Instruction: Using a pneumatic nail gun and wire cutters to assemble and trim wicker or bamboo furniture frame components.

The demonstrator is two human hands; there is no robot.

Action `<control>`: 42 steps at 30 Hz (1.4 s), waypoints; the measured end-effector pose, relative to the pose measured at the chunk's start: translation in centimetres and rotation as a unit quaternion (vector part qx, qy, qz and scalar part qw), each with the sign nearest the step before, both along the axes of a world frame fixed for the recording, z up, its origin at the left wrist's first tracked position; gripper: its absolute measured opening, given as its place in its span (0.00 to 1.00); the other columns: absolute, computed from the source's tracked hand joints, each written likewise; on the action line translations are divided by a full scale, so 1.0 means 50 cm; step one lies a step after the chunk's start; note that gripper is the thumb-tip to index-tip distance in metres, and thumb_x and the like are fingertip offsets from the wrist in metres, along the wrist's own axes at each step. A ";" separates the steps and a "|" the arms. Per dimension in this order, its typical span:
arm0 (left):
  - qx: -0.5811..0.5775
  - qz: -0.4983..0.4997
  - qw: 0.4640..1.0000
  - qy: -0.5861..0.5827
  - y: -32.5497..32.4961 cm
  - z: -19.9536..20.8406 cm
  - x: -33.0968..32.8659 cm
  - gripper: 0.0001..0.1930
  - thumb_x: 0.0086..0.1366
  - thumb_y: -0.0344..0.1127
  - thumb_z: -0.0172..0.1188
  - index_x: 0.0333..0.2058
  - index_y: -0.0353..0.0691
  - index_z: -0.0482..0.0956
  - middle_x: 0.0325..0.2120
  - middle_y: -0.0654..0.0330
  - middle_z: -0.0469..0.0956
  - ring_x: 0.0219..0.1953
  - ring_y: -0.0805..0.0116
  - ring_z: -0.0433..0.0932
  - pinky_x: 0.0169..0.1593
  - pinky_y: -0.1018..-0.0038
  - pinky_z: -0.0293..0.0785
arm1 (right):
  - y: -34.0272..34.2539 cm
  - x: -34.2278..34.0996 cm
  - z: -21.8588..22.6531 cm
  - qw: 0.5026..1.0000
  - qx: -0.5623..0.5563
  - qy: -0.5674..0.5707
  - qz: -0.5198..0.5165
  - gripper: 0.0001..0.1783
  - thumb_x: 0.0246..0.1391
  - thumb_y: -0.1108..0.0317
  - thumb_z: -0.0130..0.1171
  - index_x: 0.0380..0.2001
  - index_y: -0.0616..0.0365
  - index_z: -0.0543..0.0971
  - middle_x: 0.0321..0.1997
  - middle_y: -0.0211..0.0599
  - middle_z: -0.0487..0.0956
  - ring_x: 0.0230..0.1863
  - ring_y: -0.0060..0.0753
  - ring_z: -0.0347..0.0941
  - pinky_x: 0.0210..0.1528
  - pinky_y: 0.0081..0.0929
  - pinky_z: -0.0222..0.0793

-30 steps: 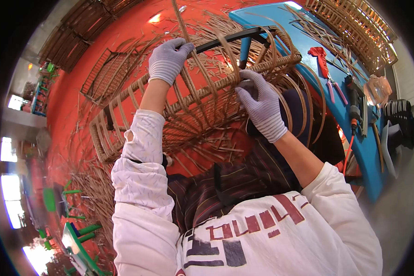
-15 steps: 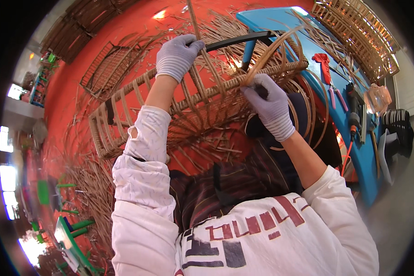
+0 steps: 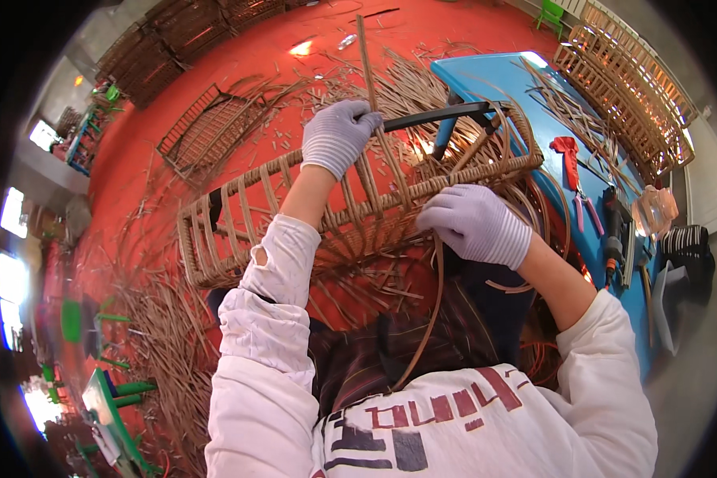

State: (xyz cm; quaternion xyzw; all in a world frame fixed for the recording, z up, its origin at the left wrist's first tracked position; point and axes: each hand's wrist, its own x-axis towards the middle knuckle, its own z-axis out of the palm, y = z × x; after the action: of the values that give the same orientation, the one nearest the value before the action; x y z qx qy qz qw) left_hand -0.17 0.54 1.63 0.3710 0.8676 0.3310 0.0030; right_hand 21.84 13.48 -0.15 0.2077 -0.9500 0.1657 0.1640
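A long wicker basket [image 3: 432, 188], partly woven, lies tilted across in front of my lap, with open uprights at its left. My left hand [image 3: 336, 139], in a pale knitted glove, is closed on its far rail, where a bare black bar [image 3: 438, 114] begins. Beside that thumb a long flat strip stands up from the basket. My right hand [image 3: 479, 225], gloved alike, is just below the near woven rim. Its fingers pinch a brown weaving strip [image 3: 437, 299], which hangs down to my shirt. The fingertips are partly hidden.
At right, a blue table [image 3: 562, 171] bears pink-handled pliers [image 3: 588, 217], a power drill [image 3: 613, 227] and loose strips. Tall openwork baskets [image 3: 641, 103] stand behind it. A smaller basket [image 3: 207, 131] and scattered strips [image 3: 163, 334] lie on the red floor.
My right hand has come down below the near rim and turned. The strip, earlier rising above the rim, now hangs toward my lap. My left hand keeps its hold; the whole view has shifted slightly.
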 end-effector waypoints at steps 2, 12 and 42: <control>-0.002 0.003 1.000 0.006 0.001 -0.004 -0.001 0.15 0.62 0.52 0.58 0.36 0.51 0.85 0.32 0.58 0.82 0.36 0.57 0.81 0.43 0.65 0.75 | -0.011 -0.029 0.015 0.999 0.037 0.000 -0.001 0.11 0.44 0.75 0.61 0.35 0.54 0.78 0.29 0.35 0.78 0.31 0.43 0.77 0.34 0.35 0.74; -0.007 0.003 1.000 -0.013 0.000 0.001 0.008 0.16 0.61 0.53 0.59 0.38 0.51 0.85 0.33 0.57 0.83 0.37 0.56 0.81 0.43 0.64 0.75 | 0.062 -0.204 0.063 0.960 -0.180 0.126 -0.176 0.11 0.56 0.63 0.59 0.40 0.55 0.81 0.38 0.41 0.82 0.36 0.40 0.80 0.41 0.30 0.75; 0.142 0.012 0.988 0.067 -0.018 -0.032 0.029 0.06 0.60 0.39 0.60 0.34 0.51 0.85 0.29 0.59 0.82 0.30 0.58 0.81 0.36 0.67 0.77 | 0.106 -0.362 0.029 0.920 -0.263 -0.203 -0.206 0.19 0.49 0.49 0.63 0.28 0.56 0.84 0.26 0.35 0.83 0.29 0.27 0.80 0.36 0.27 0.74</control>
State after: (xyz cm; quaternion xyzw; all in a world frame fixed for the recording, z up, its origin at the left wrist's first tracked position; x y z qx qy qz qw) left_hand 1.30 -0.37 0.05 0.3787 0.8145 0.4250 -0.1122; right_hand 3.74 18.76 1.31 -0.0810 -0.9069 0.4108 0.0465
